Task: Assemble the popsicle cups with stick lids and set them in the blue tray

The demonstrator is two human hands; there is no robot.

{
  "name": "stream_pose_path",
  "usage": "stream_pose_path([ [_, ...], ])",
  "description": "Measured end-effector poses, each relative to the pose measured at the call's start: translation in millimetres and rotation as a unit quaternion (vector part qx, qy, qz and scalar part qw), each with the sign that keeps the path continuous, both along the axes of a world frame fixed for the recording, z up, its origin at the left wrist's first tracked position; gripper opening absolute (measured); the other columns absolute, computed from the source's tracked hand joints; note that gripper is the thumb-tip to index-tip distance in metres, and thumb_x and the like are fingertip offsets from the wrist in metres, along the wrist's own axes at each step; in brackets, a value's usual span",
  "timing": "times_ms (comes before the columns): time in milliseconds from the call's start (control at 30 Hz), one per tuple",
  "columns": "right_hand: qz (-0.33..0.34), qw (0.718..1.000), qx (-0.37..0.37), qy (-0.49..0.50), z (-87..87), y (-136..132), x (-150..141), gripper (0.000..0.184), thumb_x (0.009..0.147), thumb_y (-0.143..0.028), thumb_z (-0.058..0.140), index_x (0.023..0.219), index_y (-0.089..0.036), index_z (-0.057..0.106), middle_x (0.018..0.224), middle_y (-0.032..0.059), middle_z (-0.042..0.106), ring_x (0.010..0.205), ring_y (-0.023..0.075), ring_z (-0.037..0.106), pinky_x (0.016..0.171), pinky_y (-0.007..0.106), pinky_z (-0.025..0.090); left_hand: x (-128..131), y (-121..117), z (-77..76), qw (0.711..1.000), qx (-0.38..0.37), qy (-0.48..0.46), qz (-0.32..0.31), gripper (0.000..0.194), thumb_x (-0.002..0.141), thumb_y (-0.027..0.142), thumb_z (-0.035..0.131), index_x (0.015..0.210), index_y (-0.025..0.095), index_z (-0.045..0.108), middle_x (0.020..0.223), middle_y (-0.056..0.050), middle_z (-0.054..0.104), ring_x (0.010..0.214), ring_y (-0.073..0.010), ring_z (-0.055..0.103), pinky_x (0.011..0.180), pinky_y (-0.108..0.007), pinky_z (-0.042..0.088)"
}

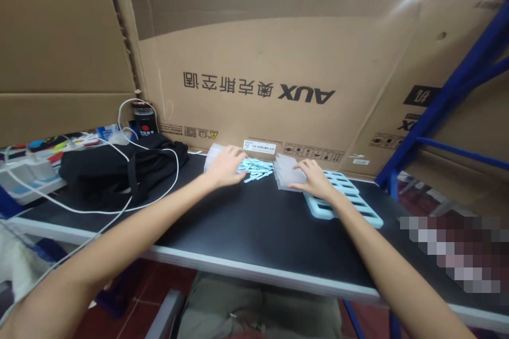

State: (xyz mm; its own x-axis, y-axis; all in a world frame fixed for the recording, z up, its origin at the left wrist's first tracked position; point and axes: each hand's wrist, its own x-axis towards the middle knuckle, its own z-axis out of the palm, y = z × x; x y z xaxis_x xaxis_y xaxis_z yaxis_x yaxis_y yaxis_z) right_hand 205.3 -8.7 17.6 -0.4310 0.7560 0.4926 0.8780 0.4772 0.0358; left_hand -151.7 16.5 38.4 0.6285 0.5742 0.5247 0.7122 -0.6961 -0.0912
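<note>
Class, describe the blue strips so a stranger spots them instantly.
Behind the black table stands a big carton. On the table, between left hand and right hand, lie the blue strips. They are small and loose, unlike the slotted rack.

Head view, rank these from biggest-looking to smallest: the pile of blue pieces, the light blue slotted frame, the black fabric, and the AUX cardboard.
1. AUX cardboard
2. Black fabric
3. Light blue slotted frame, partly hidden by the right arm
4. Pile of blue pieces
</note>
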Motion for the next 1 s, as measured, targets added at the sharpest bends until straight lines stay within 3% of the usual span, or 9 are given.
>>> stream_pose_path([
  [100,-0.018,1.0,0.008,-0.002,-5.0,0.9,2.4,0.096,0.065,-0.073,0.068,0.139,-0.017,0.042,0.138,0.0194,0.044,0.13,0.0364,0.038,0.105,0.051,0.035,-42.9,22.6,11.9,0.996,-0.037,-0.017,0.085,0.086,0.068,0.068,0.067,0.141,0.03,0.041,0.152,-0.011,0.031,0.14,-0.0447,0.022,0.109,-0.061,0.028],
  [167,-0.031,0.999,-0.027,-0.013,-7.1,2.5,2.5,0.11,0.063,-0.073,0.07,0.147,-0.015,0.031,0.149,0.0212,0.032,0.139,0.0366,0.029,0.11,0.05,0.031,-64.6,37.7,7.3,0.987,-0.095,0.003,0.128,0.093,0.063,0.072,0.069,0.143,0.034,0.039,0.157,-0.011,0.022,0.141,-0.0514,0.016,0.105,-0.068,0.026],
  [267,-0.063,0.993,-0.097,-0.023,-7.7,4.6,-0.8,0.108,0.067,-0.067,0.069,0.151,-0.016,0.024,0.155,0.0199,0.027,0.142,0.0346,0.028,0.112,0.048,0.03,-78.0,53.6,-11.3,0.976,-0.18,0.034,0.117,0.093,0.064,0.066,0.072,0.144,0.031,0.039,0.158,-0.013,0.022,0.142,-0.0457,0.023,0.108,-0.061,0.029],
  [400,-0.076,0.988,-0.125,-0.048,-2.9,-0.1,-10.8,0.089,0.075,-0.059,0.065,0.147,-0.018,0.032,0.149,0.0169,0.04,0.133,0.0339,0.043,0.106,0.045,0.036,-68.1,53.9,-32.3,0.977,-0.188,0.0,0.102,0.077,0.074,0.052,0.068,0.142,0.029,0.04,0.157,-0.011,0.024,0.142,-0.034,0.03,0.111,-0.047,0.034],
  [533,-0.097,0.986,-0.102,-0.086,6.1,-10.8,-26.9,0.078,0.076,-0.053,0.063,0.141,-0.017,0.038,0.138,0.0182,0.052,0.118,0.0347,0.054,0.093,0.042,0.043,-48.4,35.6,-37.7,0.985,-0.134,-0.003,0.108,0.064,0.08,0.041,0.062,0.14,0.03,0.041,0.155,-0.008,0.028,0.144,-0.0373,0.021,0.112,-0.053,0.03],
  [633,-0.111,0.984,-0.099,-0.101,11.9,-14.7,-39.4,0.07,0.078,-0.051,0.06,0.135,-0.017,0.041,0.125,0.0182,0.06,0.106,0.0345,0.06,0.084,0.04,0.045,-34.9,22.7,-39.2,0.986,-0.098,-0.004,0.134,0.062,0.083,0.037,0.054,0.142,0.022,0.038,0.153,-0.012,0.031,0.146,-0.0387,0.016,0.114,-0.056,0.025],
  [833,-0.127,0.986,-0.075,-0.076,14.2,-3.5,-57.2,0.068,0.079,-0.045,0.06,0.137,-0.018,0.037,0.13,0.017,0.058,0.107,0.0344,0.061,0.083,0.04,0.045,-10.9,8.8,-48.6,0.991,-0.081,-0.002,0.106,0.066,0.09,0.049,0.044,0.146,0.017,0.03,0.149,-0.015,0.039,0.144,-0.0343,0.025,0.116,-0.05,0.023],
  [1000,-0.111,0.988,-0.084,-0.067,19.9,17.2,-79.6,0.051,0.076,-0.04,0.063,0.121,-0.02,0.047,0.125,0.0144,0.06,0.107,0.0318,0.062,0.081,0.038,0.047,8.0,-0.6,-55.6,0.993,-0.087,0.022,0.071,0.058,0.096,0.049,0.034,0.145,0.018,0.033,0.148,-0.015,0.041,0.14,-0.0307,0.033,0.116,-0.051,0.024],
])
